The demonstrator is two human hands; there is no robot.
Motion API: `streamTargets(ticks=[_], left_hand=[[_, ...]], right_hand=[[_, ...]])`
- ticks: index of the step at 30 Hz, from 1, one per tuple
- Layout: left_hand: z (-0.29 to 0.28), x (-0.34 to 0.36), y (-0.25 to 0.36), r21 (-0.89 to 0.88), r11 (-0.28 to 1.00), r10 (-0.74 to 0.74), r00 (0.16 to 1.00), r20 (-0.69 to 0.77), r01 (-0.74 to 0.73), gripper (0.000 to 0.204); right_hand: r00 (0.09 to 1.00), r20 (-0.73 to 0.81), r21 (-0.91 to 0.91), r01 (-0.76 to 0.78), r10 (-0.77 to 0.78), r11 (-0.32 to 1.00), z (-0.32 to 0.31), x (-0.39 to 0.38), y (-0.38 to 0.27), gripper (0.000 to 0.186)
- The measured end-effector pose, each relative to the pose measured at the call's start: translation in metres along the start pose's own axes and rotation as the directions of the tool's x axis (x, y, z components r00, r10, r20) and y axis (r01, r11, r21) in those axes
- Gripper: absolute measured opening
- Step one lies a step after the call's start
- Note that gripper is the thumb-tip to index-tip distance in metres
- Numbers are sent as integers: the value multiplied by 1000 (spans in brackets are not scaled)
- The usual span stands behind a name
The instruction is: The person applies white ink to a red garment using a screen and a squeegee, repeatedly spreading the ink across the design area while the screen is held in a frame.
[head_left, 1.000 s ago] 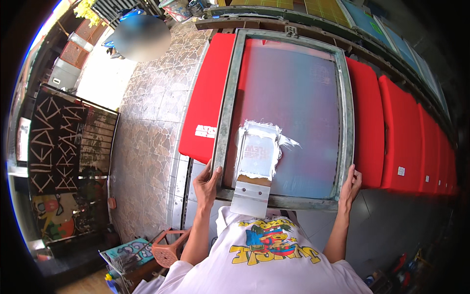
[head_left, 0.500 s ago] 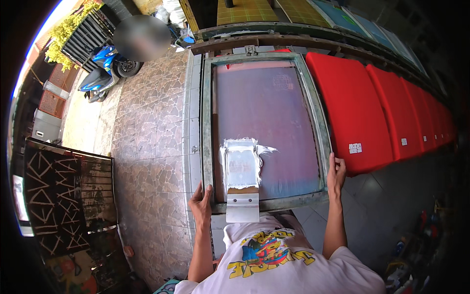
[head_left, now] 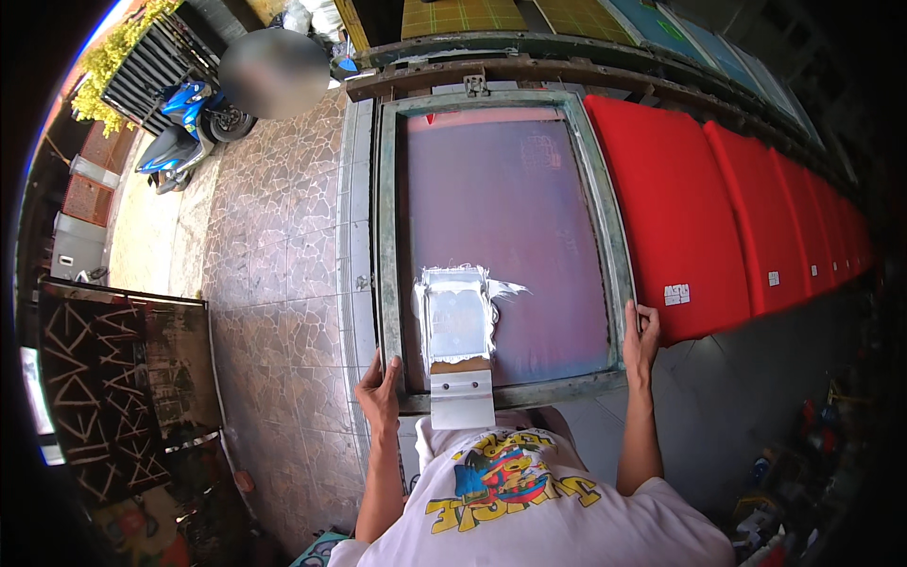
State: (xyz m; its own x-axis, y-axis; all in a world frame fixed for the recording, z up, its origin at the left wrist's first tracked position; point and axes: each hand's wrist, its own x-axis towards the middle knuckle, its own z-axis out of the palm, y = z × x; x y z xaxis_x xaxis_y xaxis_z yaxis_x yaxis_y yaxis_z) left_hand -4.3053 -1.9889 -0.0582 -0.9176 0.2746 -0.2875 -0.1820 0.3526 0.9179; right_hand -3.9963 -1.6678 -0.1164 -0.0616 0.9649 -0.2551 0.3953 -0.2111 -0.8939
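A screen-printing frame point(head_left: 612, 210) with a worn grey-green border lies in front of me, its purple-tinted mesh point(head_left: 515, 222) facing up. My left hand point(head_left: 379, 392) grips its near left corner, thumb on top. At the near right side, my right hand point(head_left: 641, 342) is closed round the border, fingers curled. Between the hands, nearer the left, thick white ink point(head_left: 490, 300) rings a pale rectangle on the mesh. Just below the ink sits a squeegee-like tool with a bent metal plate point(head_left: 462, 401), which overhangs the frame's near edge. Neither hand touches that plate.
Several red fabric-covered panels point(head_left: 666, 217) with small white prints run in a row to the right. A hinge clamp point(head_left: 476, 86) meets the frame's far edge at a rail point(head_left: 539, 69). Left are stone-patterned paving point(head_left: 274, 246), a blue motorbike point(head_left: 184, 132) and a dark metal gate point(head_left: 118, 387).
The whole view has shifted slightly, so the scene sits a little further left. Both hands keep their hold on the frame, and the ink and metal plate stay in place on it.
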Motion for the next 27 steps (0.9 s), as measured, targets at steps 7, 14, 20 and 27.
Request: streamTargets(ticks=[7,14,20,27], left_hand=[[-1,5,-15,-25,999,-32,999,-21,32,59],[-3,13,-7,-13,996,-90,990,110,92,55],[-6,20,-1,-16,990,-140,982,128,144,57],[-7,19,-8,-129,987,-73,979,190,99,45]], right_hand=[[802,217,-402,592,-556,698,24,-58,-72,67],[159,862,-29,963,-481,267,90,-175,-101,50],[251,857,-154,958,-450,241,107,-192,-114,39],[415,597,-252,909,-686,331,137,-194,-108,23]])
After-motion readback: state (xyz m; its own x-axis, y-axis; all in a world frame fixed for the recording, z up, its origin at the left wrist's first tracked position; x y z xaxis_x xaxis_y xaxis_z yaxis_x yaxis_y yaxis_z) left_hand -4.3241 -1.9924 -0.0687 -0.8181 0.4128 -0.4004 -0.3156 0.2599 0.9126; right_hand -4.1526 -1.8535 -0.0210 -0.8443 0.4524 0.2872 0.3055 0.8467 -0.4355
